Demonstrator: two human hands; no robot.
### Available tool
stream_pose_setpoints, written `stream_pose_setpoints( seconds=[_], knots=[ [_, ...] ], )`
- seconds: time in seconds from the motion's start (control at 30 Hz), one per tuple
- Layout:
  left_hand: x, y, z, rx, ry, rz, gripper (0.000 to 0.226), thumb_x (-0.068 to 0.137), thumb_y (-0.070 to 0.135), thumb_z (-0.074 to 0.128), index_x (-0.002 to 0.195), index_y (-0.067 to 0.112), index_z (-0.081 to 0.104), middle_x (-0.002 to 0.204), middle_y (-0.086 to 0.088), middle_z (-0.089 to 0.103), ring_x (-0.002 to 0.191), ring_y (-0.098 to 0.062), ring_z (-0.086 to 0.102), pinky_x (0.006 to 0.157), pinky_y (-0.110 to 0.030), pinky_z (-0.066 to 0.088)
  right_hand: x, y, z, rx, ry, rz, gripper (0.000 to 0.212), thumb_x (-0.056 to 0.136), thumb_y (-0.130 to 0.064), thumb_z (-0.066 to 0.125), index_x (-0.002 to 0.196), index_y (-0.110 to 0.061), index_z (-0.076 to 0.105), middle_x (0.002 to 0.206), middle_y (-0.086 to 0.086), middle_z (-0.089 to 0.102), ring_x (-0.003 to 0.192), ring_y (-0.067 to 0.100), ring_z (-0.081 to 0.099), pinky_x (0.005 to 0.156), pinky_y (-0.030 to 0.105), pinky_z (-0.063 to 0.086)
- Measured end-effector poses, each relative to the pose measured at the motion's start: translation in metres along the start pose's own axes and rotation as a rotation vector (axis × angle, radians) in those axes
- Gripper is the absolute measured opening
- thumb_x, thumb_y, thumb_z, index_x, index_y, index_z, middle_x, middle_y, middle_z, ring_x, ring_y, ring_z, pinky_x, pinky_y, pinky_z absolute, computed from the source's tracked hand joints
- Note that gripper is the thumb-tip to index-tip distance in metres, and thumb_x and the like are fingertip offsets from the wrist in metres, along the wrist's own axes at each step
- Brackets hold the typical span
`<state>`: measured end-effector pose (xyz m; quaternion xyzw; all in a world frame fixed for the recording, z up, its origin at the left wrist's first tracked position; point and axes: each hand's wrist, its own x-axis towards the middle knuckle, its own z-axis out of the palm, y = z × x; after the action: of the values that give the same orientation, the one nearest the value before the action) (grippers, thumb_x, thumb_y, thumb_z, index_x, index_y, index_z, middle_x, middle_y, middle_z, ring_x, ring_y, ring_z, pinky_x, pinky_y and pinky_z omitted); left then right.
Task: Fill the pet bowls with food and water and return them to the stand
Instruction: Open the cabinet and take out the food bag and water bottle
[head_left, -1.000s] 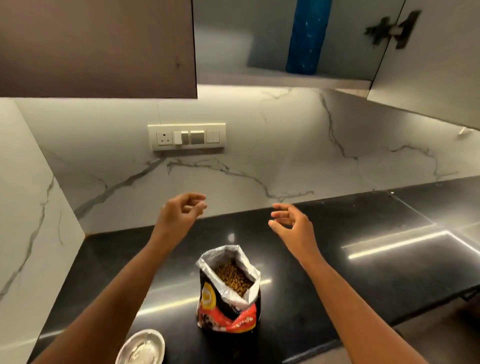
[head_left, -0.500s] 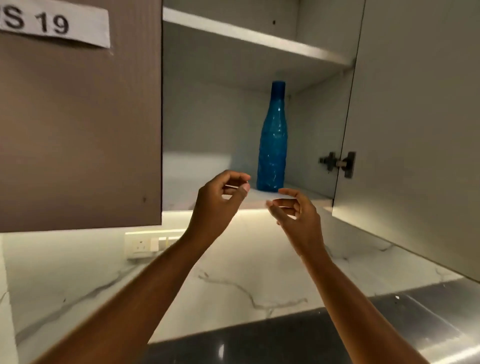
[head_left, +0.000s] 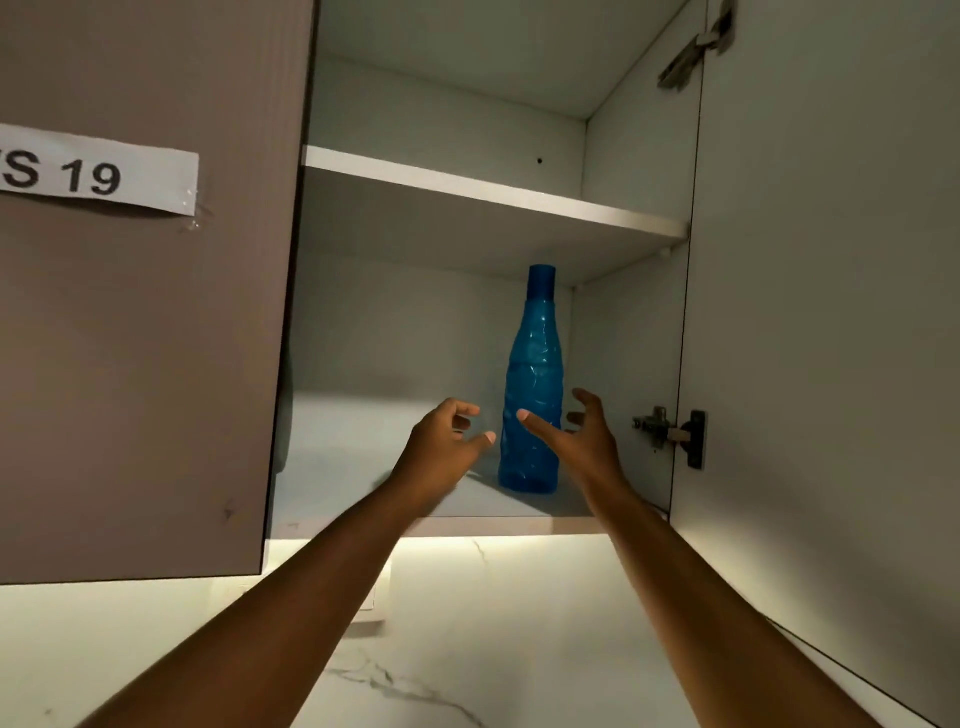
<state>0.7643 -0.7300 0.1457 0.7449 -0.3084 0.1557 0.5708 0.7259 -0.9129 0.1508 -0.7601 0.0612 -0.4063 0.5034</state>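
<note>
- One blue water bottle (head_left: 531, 395) stands straight up on the bottom shelf (head_left: 363, 483) of the open wall cupboard, toward the right side.
- It has one blue cap (head_left: 542, 280) on top.
- My right hand (head_left: 582, 441) is spread wide, right in front of the bottle. I can't tell if it touches.
- My left hand (head_left: 441, 447) is just left of the bottle, fingers loose and curled, holding nothing.
- There are two shelves. The upper shelf (head_left: 493, 195) is white.
- One door (head_left: 831, 312) hangs open on the right with one metal hinge (head_left: 670, 434).
- One shut brown door (head_left: 145, 338) on the left has one paper label (head_left: 98, 174) that says "S 19".
</note>
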Motion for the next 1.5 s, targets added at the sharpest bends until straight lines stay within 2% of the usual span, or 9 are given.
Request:
stream_pose_setpoints(
  seconds=[0.2,0.37,0.53,0.7,0.8,0.93,1.03,1.33,1.5],
  knots=[
    [0.004,0.003,0.002,0.010,-0.017,-0.024,0.044,0.093,0.028,0.068,0.133,0.021,0.051,0.136,-0.003,0.054,0.113,-0.016,0.051,0.059,-0.014,0.038,0.027,0.006,0.010,0.040,-0.083,-0.004,0.098,0.077,-0.043,0.085,0.155,-0.021,0.029,0.152,0.010,0.049,0.132,0.027,0.054,0.101,0.036,0.051],
    [0.001,0.003,-0.010,0.077,-0.004,-0.011,0.050,0.092,0.032,0.069,0.136,0.023,0.048,0.137,-0.004,0.055,0.112,-0.017,0.054,0.073,-0.021,0.044,0.026,0.006,0.011,0.000,-0.022,-0.025,0.090,0.074,-0.040,0.088,0.148,-0.016,0.042,0.143,0.010,0.059,0.122,0.026,0.061,0.090,0.031,0.053],
    [-0.011,0.005,-0.018,0.055,-0.016,0.022,0.047,0.093,0.030,0.067,0.136,0.023,0.049,0.135,-0.001,0.055,0.113,-0.017,0.056,0.062,-0.013,0.042,0.010,-0.005,0.005,-0.022,0.024,-0.082,0.088,0.069,-0.043,0.090,0.142,-0.017,0.050,0.132,0.007,0.066,0.109,0.022,0.066,0.088,0.034,0.058],
    [-0.035,0.008,-0.020,0.151,0.187,0.253,0.036,0.093,0.027,0.067,0.127,0.024,0.057,0.124,0.004,0.064,0.102,-0.013,0.064,0.085,-0.035,0.059,-0.024,-0.022,-0.010,-0.041,0.052,-0.151,0.082,0.068,-0.046,0.090,0.136,-0.016,0.055,0.126,0.002,0.067,0.102,0.018,0.066,0.086,0.034,0.060],
    [-0.052,0.019,-0.023,0.086,0.202,0.281,0.034,0.093,0.027,0.067,0.126,0.025,0.057,0.121,0.005,0.065,0.100,-0.011,0.065,0.087,-0.036,0.059,-0.050,-0.041,-0.018,0.026,0.066,-0.152,0.076,0.069,-0.042,0.090,0.133,-0.017,0.057,0.122,-0.002,0.067,0.103,0.016,0.068,0.086,0.035,0.061],
    [-0.081,0.029,-0.028,-0.015,0.110,0.267,0.035,0.093,0.027,0.067,0.126,0.025,0.057,0.120,0.008,0.064,0.100,-0.008,0.065,0.085,-0.026,0.055,-0.094,-0.061,-0.028,0.095,0.082,-0.116,0.081,0.070,-0.039,0.090,0.138,-0.016,0.053,0.128,-0.002,0.066,0.110,0.019,0.069,0.090,0.038,0.062],
    [-0.104,0.028,-0.029,-0.057,0.049,0.250,0.037,0.095,0.023,0.065,0.130,0.024,0.055,0.125,0.006,0.063,0.101,-0.007,0.063,0.083,-0.018,0.050,-0.133,-0.066,-0.038,0.065,0.099,-0.110,0.088,0.064,-0.047,0.088,0.139,-0.020,0.051,0.119,-0.013,0.065,0.105,0.012,0.069,0.085,0.027,0.061],
    [-0.197,-0.030,0.005,-0.196,-0.223,0.002,0.047,0.102,0.032,0.050,0.147,0.028,0.039,0.150,-0.002,0.047,0.133,-0.018,0.051,0.110,-0.037,0.042,-0.268,0.013,-0.057,-0.159,0.096,0.078,0.078,0.062,-0.042,0.094,0.127,-0.023,0.055,0.121,-0.005,0.069,0.109,0.012,0.069,0.094,0.042,0.061],
    [-0.275,-0.082,0.033,-0.342,-0.351,-0.210,0.045,0.101,0.017,0.053,0.144,0.022,0.042,0.146,-0.006,0.048,0.133,-0.018,0.049,0.108,-0.029,0.040,-0.342,0.068,-0.064,-0.252,0.073,0.208,0.082,0.054,-0.041,0.098,0.121,-0.027,0.053,0.113,-0.008,0.071,0.101,0.008,0.071,0.086,0.037,0.062]
  ],
)
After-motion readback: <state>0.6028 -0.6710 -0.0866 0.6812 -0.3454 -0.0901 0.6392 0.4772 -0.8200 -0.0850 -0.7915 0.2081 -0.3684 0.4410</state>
